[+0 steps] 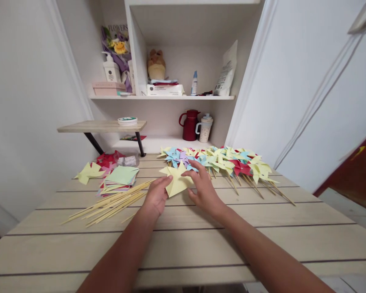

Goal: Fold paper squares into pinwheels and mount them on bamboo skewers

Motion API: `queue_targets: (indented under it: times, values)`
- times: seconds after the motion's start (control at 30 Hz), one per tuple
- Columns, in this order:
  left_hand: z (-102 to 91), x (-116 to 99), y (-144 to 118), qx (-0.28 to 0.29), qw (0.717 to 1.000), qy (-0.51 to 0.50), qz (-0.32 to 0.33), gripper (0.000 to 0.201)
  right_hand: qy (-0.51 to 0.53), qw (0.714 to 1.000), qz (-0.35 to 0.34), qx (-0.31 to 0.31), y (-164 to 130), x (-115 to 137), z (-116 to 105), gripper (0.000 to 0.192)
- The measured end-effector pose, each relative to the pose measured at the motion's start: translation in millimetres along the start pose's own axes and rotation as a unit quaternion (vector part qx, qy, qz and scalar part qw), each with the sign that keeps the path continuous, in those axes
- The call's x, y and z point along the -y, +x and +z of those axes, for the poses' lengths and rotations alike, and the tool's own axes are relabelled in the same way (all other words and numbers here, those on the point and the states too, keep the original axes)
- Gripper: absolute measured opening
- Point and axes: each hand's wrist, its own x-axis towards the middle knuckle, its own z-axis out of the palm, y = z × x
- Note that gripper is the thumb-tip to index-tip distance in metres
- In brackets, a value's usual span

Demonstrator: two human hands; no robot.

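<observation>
A pale yellow paper pinwheel piece (177, 185), cut into pointed blades, is held above the table's middle. My left hand (157, 194) pinches its left edge, thumb on top. Over its right side hovers my right hand (203, 188), fingers curved and apart; whether a fingertip touches the paper I cannot tell. Thin wooden sticks (116, 203) lie loose to the left of my left hand. Behind them is a stack of coloured square paper sheets (122, 176). Finished pinwheels on sticks (225, 160), in yellow, blue, red and purple, are heaped behind and right of my right hand.
At the far left lie a yellow paper piece (88, 172), red paper pieces (110, 158) and a clear plastic box (131, 159). A small raised stand (102, 126) carries a white round container (127, 121). A red jug (190, 125) and a cup (205, 128) stand at the back.
</observation>
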Motion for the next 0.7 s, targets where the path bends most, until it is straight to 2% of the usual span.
queue_targets:
  times: [0.1, 0.2, 0.3, 0.43, 0.57, 0.7]
  values:
    - [-1.5, -1, 2, -0.016, 1.0, -0.002, -0.006, 0.023, 0.01, 1.0, 0.003, -0.01, 1, -4, -2, 0.048]
    - [-1.1, -1, 1, -0.019, 1.0, 0.015, -0.003, 0.027, 0.049, 0.998, 0.004, -0.027, 2, -7, -2, 0.029]
    - [1.2, 0, -4, -0.018, 0.998, 0.065, 0.014, 0.031, 0.094, 0.995, 0.012, -0.042, 3, -8, -1, 0.017]
    - [4.0, 0, -9, -0.004, 0.991, 0.128, 0.049, 0.028, 0.151, 0.987, 0.041, -0.038, 3, -8, -2, 0.003]
    - [4.4, 0, -10, 0.009, 0.99, 0.132, 0.056, 0.028, 0.188, 0.979, 0.075, -0.021, 4, -10, -3, 0.007]
    - [4.2, 0, -9, 0.012, 0.994, 0.104, 0.038, 0.032, 0.189, 0.977, 0.095, -0.038, 5, -14, -2, 0.008]
